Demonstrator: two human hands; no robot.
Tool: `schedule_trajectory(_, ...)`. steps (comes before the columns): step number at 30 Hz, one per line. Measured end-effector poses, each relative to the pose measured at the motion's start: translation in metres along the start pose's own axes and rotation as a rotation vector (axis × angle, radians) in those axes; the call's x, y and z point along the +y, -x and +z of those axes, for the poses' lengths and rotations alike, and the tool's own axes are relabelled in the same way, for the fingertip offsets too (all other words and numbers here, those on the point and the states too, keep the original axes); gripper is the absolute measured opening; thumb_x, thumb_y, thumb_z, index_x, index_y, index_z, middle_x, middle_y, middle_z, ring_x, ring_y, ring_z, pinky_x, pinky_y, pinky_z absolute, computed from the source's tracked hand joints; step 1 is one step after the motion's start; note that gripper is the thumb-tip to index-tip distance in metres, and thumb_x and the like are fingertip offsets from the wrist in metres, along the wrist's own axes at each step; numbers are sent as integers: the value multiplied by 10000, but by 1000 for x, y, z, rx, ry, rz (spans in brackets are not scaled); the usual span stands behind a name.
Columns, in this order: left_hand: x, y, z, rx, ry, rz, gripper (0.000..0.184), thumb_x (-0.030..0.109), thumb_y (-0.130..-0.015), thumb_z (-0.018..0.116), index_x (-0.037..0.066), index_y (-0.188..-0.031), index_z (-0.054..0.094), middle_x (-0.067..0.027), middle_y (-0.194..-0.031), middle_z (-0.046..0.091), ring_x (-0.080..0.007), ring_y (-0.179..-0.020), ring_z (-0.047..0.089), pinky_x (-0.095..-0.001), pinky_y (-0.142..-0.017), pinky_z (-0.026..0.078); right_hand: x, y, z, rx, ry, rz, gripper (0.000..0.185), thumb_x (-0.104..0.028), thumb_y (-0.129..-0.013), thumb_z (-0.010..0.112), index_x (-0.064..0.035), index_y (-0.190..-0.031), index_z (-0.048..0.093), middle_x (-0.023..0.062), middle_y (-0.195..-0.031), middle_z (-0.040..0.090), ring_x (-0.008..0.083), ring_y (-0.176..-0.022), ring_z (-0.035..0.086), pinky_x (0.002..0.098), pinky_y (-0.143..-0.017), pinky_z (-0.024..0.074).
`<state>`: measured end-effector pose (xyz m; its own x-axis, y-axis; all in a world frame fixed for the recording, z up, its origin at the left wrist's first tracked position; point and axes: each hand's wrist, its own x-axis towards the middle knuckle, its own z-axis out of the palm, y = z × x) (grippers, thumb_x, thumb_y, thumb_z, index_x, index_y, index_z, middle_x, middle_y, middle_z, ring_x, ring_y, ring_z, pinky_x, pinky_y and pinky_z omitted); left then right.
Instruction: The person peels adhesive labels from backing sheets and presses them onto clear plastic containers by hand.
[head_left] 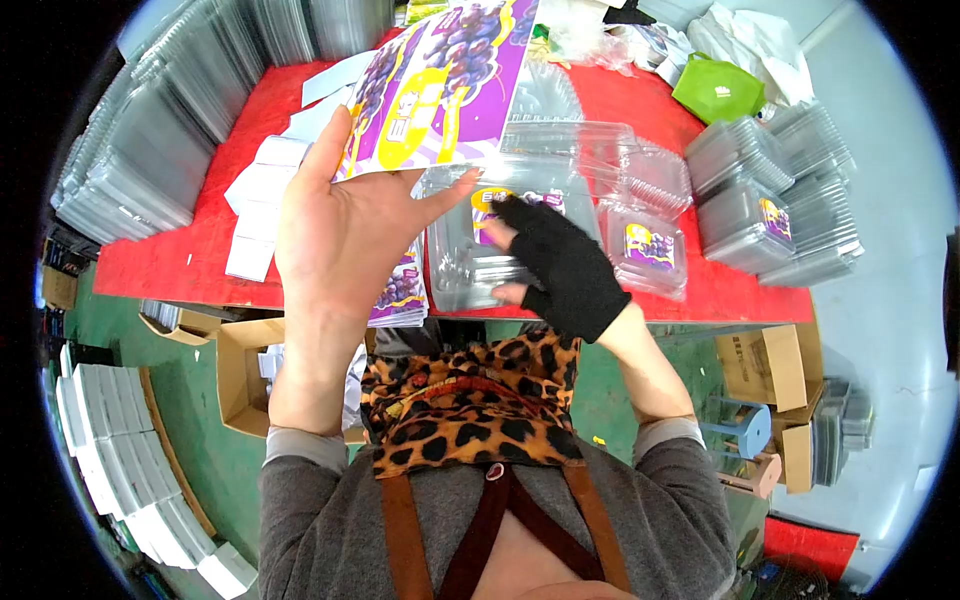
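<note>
My left hand (345,220) is raised, gripping a sheet of grape stickers (450,80) printed in purple, yellow and white; some of its fingers are hidden behind the sheet. My right hand (562,265), in a black fingerless glove, rests with fingers apart over a grape label (548,203) on the lid of a clear plastic box (460,255). Part of that label is covered by the glove. Beneath my left wrist lies a stack of grape sticker sheets (400,305). Right of the box sits a smaller clear container (650,260) bearing a similar label.
Tall stacks of clear containers (150,150) line the left of the red table (640,105). More stacked boxes (765,205) stand at the right. White paper pieces (262,195) lie at left, a green bag (718,90) at the back. Below are a cardboard box (245,375) and a blue stool (742,430).
</note>
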<state>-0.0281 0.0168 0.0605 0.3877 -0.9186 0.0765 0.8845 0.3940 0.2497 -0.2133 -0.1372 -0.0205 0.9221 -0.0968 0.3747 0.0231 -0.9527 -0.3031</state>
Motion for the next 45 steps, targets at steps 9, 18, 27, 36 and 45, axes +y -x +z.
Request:
schedule_trajectory(9, -1, 5, -1, 16, -11, -12, 451, 299, -1087, 343, 43, -1457, 373, -180, -1522, 421, -317, -1494, 249, -690, -1151, 142, 37, 70, -15, 286, -64, 550, 341, -276, -942, 667, 17, -1114, 675, 179, -997, 673, 316, -925, 652, 379, -813, 509)
schedule_trajectory(18, 1, 12, -4, 7, -11, -51, 489, 312, -1078, 370, 34, -1479, 338, -180, -1528, 413, -326, -1448, 331, -647, -1168, 156, 54, 82, -17, 274, -328, 526, 263, -221, -978, 612, -10, -1104, 705, 113, -849, 596, 217, -770, 558, 340, -705, 453)
schedule_trajectory(27, -2, 14, -3, 20, -27, -45, 514, 302, -1083, 340, 18, -1509, 295, -201, -1559, 361, -337, -1465, 310, -661, -1162, 107, 63, 83, -43, 259, -1024, 766, 502, -424, -991, 538, 16, -1183, 683, 59, -872, 644, 132, -786, 554, 259, -663, 430)
schedule_trajectory(36, 0, 40, -26, 38, -275, 135, 491, 263, -1091, 320, -48, -1471, 340, -228, -1497, 437, -325, -1385, 437, -558, -1165, 288, 63, 72, -47, 408, -1639, 730, 468, -298, -992, 531, 13, -1340, 567, 127, -1042, 689, 163, -795, 612, 285, -698, 501)
schedule_trajectory(45, -21, 47, -45, 38, -304, 306, 457, 247, -1089, 344, -47, -1438, 372, -185, -1450, 474, -287, -1311, 511, -477, -1120, 391, 70, 76, -49, 378, -1499, 713, 459, -250, -973, 569, 24, -1340, 566, 150, -1146, 680, 183, -901, 643, 312, -769, 530)
